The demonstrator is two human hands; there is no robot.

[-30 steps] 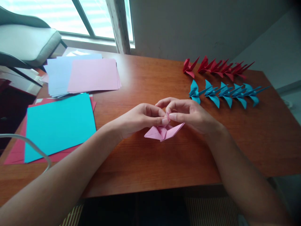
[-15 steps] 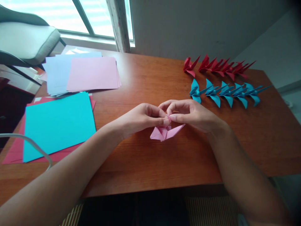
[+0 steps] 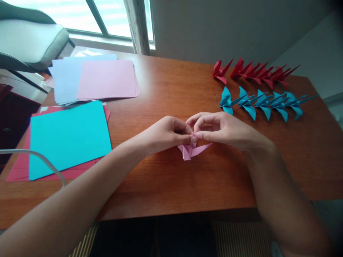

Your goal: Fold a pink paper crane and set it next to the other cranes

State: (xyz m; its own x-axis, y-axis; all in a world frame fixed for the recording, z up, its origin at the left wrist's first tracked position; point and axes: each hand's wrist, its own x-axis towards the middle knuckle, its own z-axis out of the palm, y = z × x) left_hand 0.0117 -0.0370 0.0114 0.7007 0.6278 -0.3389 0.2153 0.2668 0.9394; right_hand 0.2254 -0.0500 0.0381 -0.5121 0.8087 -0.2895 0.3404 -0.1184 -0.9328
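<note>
While the left hand and right hand are pinching the far end of the pink folded paper, fingers nearly meeting, its long point is slanting rightward over the surface.

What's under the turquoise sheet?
Red paper shows past the left, near and right edges of the turquoise sheet. Whatever lies beneath its middle is covered, so the number of sheets there can't be told.

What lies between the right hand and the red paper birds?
In the head view, the row of blue paper birds lies between the right hand and the red paper birds.
</note>
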